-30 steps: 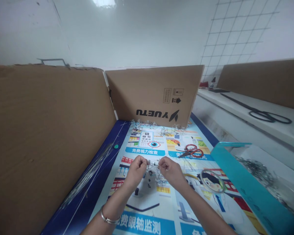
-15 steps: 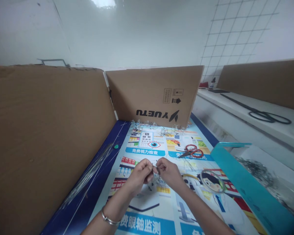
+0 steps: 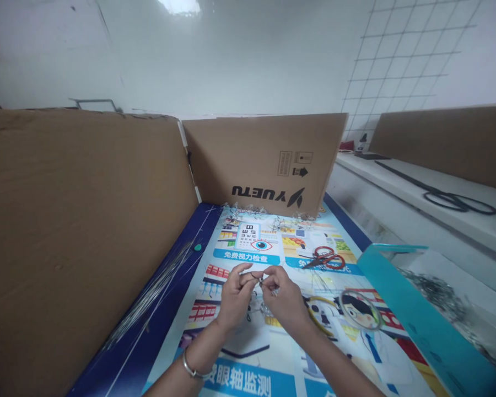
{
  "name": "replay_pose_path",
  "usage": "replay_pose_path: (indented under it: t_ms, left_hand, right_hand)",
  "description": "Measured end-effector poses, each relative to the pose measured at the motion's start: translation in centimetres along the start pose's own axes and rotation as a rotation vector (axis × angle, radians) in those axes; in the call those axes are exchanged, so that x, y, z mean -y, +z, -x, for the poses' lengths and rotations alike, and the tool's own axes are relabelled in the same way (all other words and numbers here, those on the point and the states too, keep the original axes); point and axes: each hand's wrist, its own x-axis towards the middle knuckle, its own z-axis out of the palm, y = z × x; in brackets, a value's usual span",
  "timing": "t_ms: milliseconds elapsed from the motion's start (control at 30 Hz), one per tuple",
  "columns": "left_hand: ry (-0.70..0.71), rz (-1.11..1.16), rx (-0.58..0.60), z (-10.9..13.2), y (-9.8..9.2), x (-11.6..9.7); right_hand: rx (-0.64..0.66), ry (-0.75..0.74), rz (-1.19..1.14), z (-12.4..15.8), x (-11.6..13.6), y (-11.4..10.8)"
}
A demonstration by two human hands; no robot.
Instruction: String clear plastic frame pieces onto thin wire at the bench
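My left hand [image 3: 236,295] and my right hand [image 3: 284,298] meet over the printed sheet, fingertips almost touching. Between them is a thin dark wire-like strand [image 3: 254,276], curved across my left fingers. My left thumb and fingers pinch it, and my right thumb and fingertips close on its other end, where a small knot or twist shows. Beneath the hands hangs something small and clear, too blurred to name. Beyond my right hand lie red-handled scissors [image 3: 328,259], blades pointing left. A clear round ring [image 3: 360,310] rests to the right.
Thin silvery wires [image 3: 149,300] lie on the left, near a small green piece [image 3: 197,247]. At right stands a turquoise box [image 3: 417,325] holding tangled metal pieces [image 3: 438,295]. Cardboard panels [image 3: 264,149] wall the back and left. Long black scissors [image 3: 458,201] lie on a ledge.
My left fingers have lifted and spread a little, and the dark strand now shows across them. My right hand stays in its pinch close by. The view has shifted slightly.
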Motion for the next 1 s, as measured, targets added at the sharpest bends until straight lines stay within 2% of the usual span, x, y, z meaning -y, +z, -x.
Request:
replay_pose_path:
  t_ms: [67, 200, 400, 567, 733, 867, 1000]
  left_hand:
    - [-0.021, 0.019, -0.036, 0.0, 0.2, -0.1]
    - [-0.049, -0.048, 0.025, -0.2, 0.1, -0.6]
    - [-0.026, -0.245, 0.169, -0.8, -0.9, -0.4]
    - [-0.029, -0.323, 0.256, -1.2, -1.5, -0.3]
    - [-0.014, -0.39, 0.354, -1.3, -1.9, -0.8]
    - [0.013, -0.468, 0.416, -1.1, -1.9, -1.6]
    - [0.112, -0.626, 0.432, -0.6, -1.6, -2.4]
  right_hand:
    - [-0.027, 0.007, 0.001, 0.3, -0.1, 0.5]
    - [-0.01, 0.023, 0.028, 0.5, -0.5, 1.0]
    - [0.136, 0.007, 0.085, -0.1, -0.5, -0.2]
    - [0.233, -0.079, 0.154, -0.3, -0.5, -1.2]
    - [0.397, -0.093, -0.003, -0.8, -0.9, -2.3]
    - [0.43, -0.022, -0.199, -1.2, -1.7, -2.2]
    - [0.403, 0.108, -0.381, -1.3, -2.0, -1.8]
